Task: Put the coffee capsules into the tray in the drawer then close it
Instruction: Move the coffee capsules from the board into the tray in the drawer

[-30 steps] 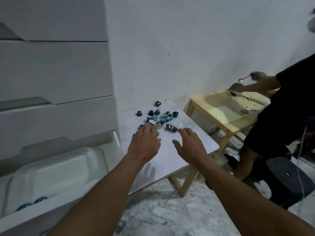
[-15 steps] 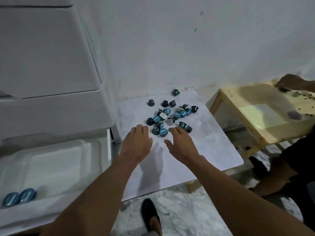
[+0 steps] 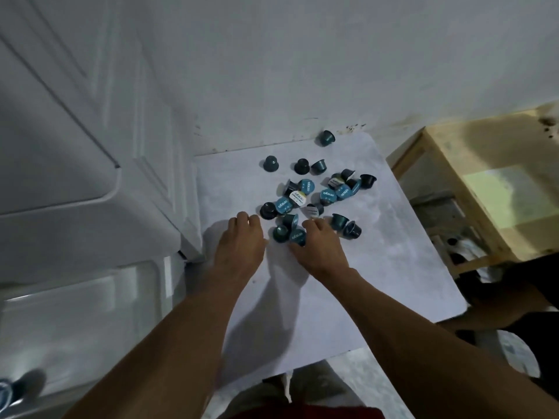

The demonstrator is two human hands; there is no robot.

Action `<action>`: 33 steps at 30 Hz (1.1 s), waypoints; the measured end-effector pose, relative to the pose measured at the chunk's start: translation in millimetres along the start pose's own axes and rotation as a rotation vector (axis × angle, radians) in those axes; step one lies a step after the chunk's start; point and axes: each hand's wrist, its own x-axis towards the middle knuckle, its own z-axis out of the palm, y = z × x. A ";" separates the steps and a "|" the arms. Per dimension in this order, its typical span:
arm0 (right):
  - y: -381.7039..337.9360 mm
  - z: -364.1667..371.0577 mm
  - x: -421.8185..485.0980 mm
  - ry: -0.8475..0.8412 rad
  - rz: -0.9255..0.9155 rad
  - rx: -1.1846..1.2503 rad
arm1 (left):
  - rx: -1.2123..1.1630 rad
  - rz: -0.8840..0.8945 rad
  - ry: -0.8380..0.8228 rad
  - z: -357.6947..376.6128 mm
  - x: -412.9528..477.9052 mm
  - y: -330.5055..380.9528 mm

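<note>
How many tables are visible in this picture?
2. The white table lies under the left hand and the right hand and carries the capsules. The wooden table stands to its right. No others show.

We find the capsules clustered on the far half of the counter, with one stray capsule behind them by the wall. At the cluster's near edge sit the left grip and, to its right, the right grip. Left of the counter we see the drawer with the tray in it. To the counter's right stands a wooden table.
</note>
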 end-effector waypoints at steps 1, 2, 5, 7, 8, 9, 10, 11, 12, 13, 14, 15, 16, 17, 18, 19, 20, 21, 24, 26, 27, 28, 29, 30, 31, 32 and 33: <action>1.3 1.7 4.1 -0.014 0.010 0.003 | 0.016 -0.014 -0.010 0.1 1.7 0.1; 2.5 3.8 6.9 -0.027 0.015 0.008 | 0.012 -0.017 -0.016 1.1 3.3 -1.1; 4.6 4.4 14.5 -0.039 0.002 0.016 | 0.071 0.001 0.029 4.0 12.8 -3.5; 5.7 3.0 18.3 -0.050 0.004 0.028 | 0.122 0.036 0.018 4.2 15.9 -2.2; 7.9 -0.2 20.2 -0.049 0.008 0.030 | 0.123 0.056 -0.007 6.6 19.8 1.2; 9.2 -3.2 21.1 -0.053 0.005 0.028 | 0.139 0.062 -0.036 6.9 23.7 4.5; 7.3 -2.6 20.0 -0.068 -0.001 0.029 | 0.163 0.041 -0.067 9.2 24.3 2.2; 6.0 -1.8 19.7 -0.080 -0.002 0.035 | 0.171 -0.007 -0.095 6.1 23.8 2.6; 5.7 -1.5 19.6 -0.092 -0.002 0.040 | 0.169 -0.030 -0.111 4.4 24.0 3.4; 5.8 -2.1 19.1 -0.100 -0.003 0.040 | 0.169 -0.040 -0.138 1.5 23.4 5.3; 5.7 -3.1 18.4 -0.103 -0.003 0.038 | 0.157 -0.046 -0.147 2.9 23.5 6.4; 6.0 -4.0 17.3 -0.102 -0.002 0.038 | 0.131 -0.058 -0.137 -0.8 21.8 7.9; 6.5 -5.3 15.9 -0.101 -0.001 0.039 | 0.102 -0.078 -0.114 -2.9 20.1 7.8; 7.1 -6.8 14.1 -0.098 -0.004 0.034 | 0.066 -0.093 -0.083 -6.3 17.6 8.5; 7.1 -8.3 11.6 -0.091 -0.012 0.023 | 0.030 -0.088 -0.046 -5.8 17.4 7.3; 7.3 -9.2 8.8 -0.081 -0.022 0.009 | -0.004 -0.080 -0.025 -6.3 14.9 6.4; 7.5 -10.1 5.9 -0.068 -0.028 -0.003 | -0.050 -0.070 0.000 -6.5 12.8 5.9; 7.8 -11.3 2.9 -0.053 -0.033 -0.010 | -0.106 -0.066 0.021 -8.8 10.0 6.3; 4.0 -19.6 -6.9 -0.006 -0.042 0.005 | -0.265 -0.061 0.057 -19.1 3.3 8.9; 0.7 -25.6 -13.4 0.023 -0.062 0.012 | -0.314 -0.015 0.084 -30.1 -3.4 12.7; -1.2 -29.4 -16.8 0.037 -0.076 0.015 | -0.322 0.018 0.100 -36.2 -7.0 14.1; -3.1 -33.5 -20.1 0.051 -0.092 0.023 | -0.328 0.040 0.107 -41.8 -10.9 15.6; -5.1 -38.2 -22.6 0.064 -0.108 0.031 | -0.341 0.050 0.107 -48.7 -15.3 17.1; -6.3 -41.4 -23.4 0.076 -0.118 0.036 | -0.356 0.050 0.103 -53.4 -17.8 17.9; -7.7 -45.5 -25.6 0.092 -0.128 0.037 | -0.371 0.045 0.109 -57.8 -21.1 18.8; -9.3 -51.4 -29.6 0.112 -0.146 0.033 | -0.381 0.047 0.132 -62.9 -25.9 19.4; -10.1 -56.3 -33.7 0.131 -0.169 0.024 | -0.388 0.053 0.150 -66.8 -30.7 19.9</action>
